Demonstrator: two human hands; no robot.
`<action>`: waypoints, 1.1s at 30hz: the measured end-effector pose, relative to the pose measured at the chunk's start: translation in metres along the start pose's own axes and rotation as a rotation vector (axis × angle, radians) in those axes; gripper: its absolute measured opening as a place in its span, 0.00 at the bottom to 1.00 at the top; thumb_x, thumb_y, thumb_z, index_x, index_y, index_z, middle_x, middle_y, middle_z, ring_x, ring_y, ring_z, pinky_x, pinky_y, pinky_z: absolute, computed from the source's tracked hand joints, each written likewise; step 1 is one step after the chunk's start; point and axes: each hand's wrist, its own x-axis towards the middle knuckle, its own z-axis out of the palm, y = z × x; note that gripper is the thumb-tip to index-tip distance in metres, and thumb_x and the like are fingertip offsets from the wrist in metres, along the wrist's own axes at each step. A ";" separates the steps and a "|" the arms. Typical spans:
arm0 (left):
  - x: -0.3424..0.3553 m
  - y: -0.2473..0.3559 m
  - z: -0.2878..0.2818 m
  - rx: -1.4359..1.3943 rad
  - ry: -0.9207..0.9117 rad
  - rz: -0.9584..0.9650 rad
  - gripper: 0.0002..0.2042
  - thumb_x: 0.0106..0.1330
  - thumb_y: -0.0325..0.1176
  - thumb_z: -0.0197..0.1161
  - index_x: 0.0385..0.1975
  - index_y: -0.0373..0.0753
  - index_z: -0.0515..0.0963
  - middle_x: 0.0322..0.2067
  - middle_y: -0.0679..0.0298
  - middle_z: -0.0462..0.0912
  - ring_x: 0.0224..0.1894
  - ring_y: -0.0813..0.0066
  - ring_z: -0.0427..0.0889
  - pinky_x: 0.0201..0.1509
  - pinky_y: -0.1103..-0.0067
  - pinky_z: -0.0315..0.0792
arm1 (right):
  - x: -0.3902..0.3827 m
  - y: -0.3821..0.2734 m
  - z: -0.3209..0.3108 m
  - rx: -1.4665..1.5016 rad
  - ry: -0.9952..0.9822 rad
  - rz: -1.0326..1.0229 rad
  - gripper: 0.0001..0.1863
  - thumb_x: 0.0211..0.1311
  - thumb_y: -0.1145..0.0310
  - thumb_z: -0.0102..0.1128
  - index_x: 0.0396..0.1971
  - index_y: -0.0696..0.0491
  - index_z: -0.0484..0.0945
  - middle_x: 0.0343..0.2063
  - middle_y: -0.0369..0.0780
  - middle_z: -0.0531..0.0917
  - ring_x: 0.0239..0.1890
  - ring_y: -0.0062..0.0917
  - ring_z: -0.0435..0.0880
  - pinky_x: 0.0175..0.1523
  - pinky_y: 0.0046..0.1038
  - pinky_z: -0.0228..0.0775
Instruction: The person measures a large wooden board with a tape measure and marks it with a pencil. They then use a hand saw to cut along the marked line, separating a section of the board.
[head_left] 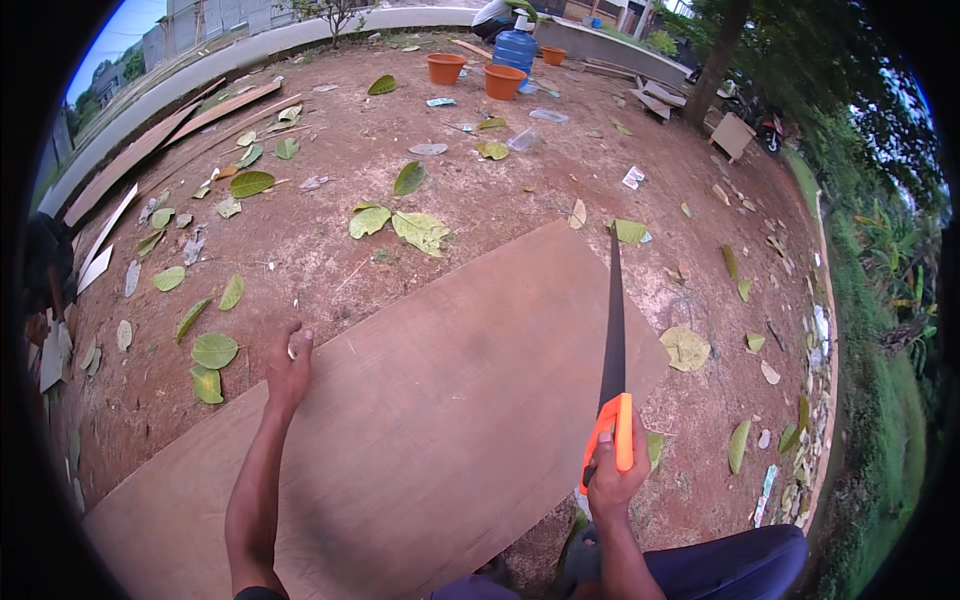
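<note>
My right hand point(612, 485) is closed round the orange handle of a hand saw point(616, 330). The dark blade points away from me, over the right part of a large brown plywood sheet point(430, 400). That sheet lies on the ground in front of me, slanting from lower left to upper right. At its far left edge, my left hand point(288, 368) has its fingers curled, with a small pale bit showing among them. What that hand holds is too small to make out.
Fallen leaves point(420, 230) and litter are scattered over bare soil. Orange pots point(505, 82) and a blue water jug point(515, 50) stand farther off, near a crouching person point(492, 18). Planks point(150, 150) lie at far left. A tree trunk point(718, 65) rises at right.
</note>
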 end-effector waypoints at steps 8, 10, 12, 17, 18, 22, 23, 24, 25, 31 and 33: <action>-0.168 0.156 -0.062 -0.930 -0.359 -0.641 0.25 0.78 0.44 0.62 0.63 0.28 0.75 0.53 0.55 0.85 0.56 0.70 0.83 0.60 0.72 0.78 | -0.112 -0.011 0.145 -0.112 -0.842 -0.890 0.33 0.56 0.78 0.70 0.64 0.67 0.74 0.23 0.39 0.76 0.24 0.30 0.77 0.30 0.35 0.68; -0.193 0.154 -0.079 -0.830 -0.123 -0.846 0.18 0.75 0.34 0.65 0.58 0.29 0.78 0.50 0.61 0.85 0.53 0.76 0.82 0.59 0.72 0.77 | -0.132 -0.004 0.151 -0.043 -1.035 -0.960 0.32 0.55 0.74 0.73 0.61 0.65 0.75 0.25 0.39 0.77 0.25 0.32 0.78 0.31 0.36 0.67; -0.225 0.134 -0.093 -0.795 0.091 -0.895 0.15 0.75 0.30 0.64 0.56 0.29 0.78 0.48 0.61 0.86 0.52 0.77 0.82 0.57 0.72 0.77 | -0.155 -0.007 0.163 0.033 -1.194 -1.025 0.34 0.56 0.69 0.75 0.61 0.65 0.74 0.29 0.41 0.80 0.30 0.35 0.80 0.36 0.40 0.69; -0.277 0.084 -0.139 -0.868 0.556 -0.890 0.12 0.74 0.26 0.64 0.54 0.29 0.77 0.45 0.60 0.87 0.45 0.78 0.85 0.51 0.75 0.80 | -0.164 -0.039 0.173 0.218 -1.563 -1.071 0.34 0.56 0.59 0.76 0.60 0.59 0.75 0.49 0.46 0.83 0.54 0.39 0.83 0.61 0.47 0.72; -0.270 0.067 -0.152 -0.809 0.543 -0.892 0.14 0.74 0.25 0.63 0.57 0.29 0.76 0.47 0.59 0.86 0.48 0.75 0.85 0.55 0.74 0.80 | -0.148 -0.026 0.172 0.181 -1.543 -1.029 0.34 0.56 0.60 0.76 0.61 0.57 0.75 0.58 0.48 0.80 0.62 0.41 0.79 0.66 0.50 0.69; -0.273 -0.022 -0.246 -0.543 0.438 -1.062 0.23 0.75 0.34 0.63 0.64 0.29 0.71 0.56 0.54 0.82 0.56 0.68 0.83 0.61 0.69 0.77 | -0.051 0.006 0.189 0.030 -1.438 -1.060 0.30 0.55 0.67 0.75 0.58 0.58 0.78 0.53 0.48 0.82 0.55 0.44 0.82 0.59 0.47 0.73; -0.272 -0.026 -0.270 -0.339 0.433 -1.135 0.26 0.75 0.39 0.64 0.66 0.29 0.70 0.59 0.52 0.81 0.59 0.66 0.81 0.63 0.66 0.76 | -0.017 0.012 0.196 -0.012 -1.461 -1.092 0.29 0.56 0.68 0.74 0.58 0.59 0.78 0.53 0.48 0.82 0.54 0.44 0.82 0.59 0.46 0.73; -0.284 -0.029 -0.292 -0.125 0.465 -1.160 0.29 0.75 0.44 0.63 0.67 0.31 0.69 0.60 0.52 0.80 0.63 0.65 0.78 0.64 0.64 0.74 | 0.016 0.014 0.203 -0.036 -1.482 -1.121 0.28 0.56 0.69 0.73 0.57 0.59 0.78 0.53 0.48 0.82 0.54 0.45 0.82 0.59 0.46 0.73; -0.290 -0.029 -0.313 0.087 0.498 -1.171 0.31 0.74 0.48 0.63 0.69 0.32 0.68 0.62 0.52 0.78 0.66 0.64 0.75 0.66 0.62 0.71 | 0.050 0.019 0.203 -0.118 -1.495 -1.143 0.27 0.57 0.70 0.72 0.57 0.59 0.78 0.53 0.48 0.82 0.54 0.45 0.81 0.60 0.45 0.72; -0.383 0.094 -0.245 0.016 0.230 -1.413 0.27 0.73 0.46 0.65 0.61 0.28 0.76 0.55 0.51 0.83 0.55 0.63 0.82 0.59 0.69 0.76 | 0.214 0.029 0.088 -0.663 -1.460 -0.764 0.27 0.58 0.72 0.70 0.58 0.60 0.75 0.56 0.51 0.79 0.56 0.50 0.78 0.58 0.46 0.71; -0.401 0.180 -0.208 0.012 -0.130 -1.463 0.28 0.73 0.47 0.65 0.61 0.27 0.77 0.57 0.46 0.84 0.60 0.57 0.82 0.65 0.66 0.74 | 0.245 0.032 -0.002 -0.880 -1.462 -0.474 0.29 0.69 0.60 0.67 0.64 0.59 0.76 0.56 0.55 0.82 0.60 0.46 0.82 0.66 0.42 0.73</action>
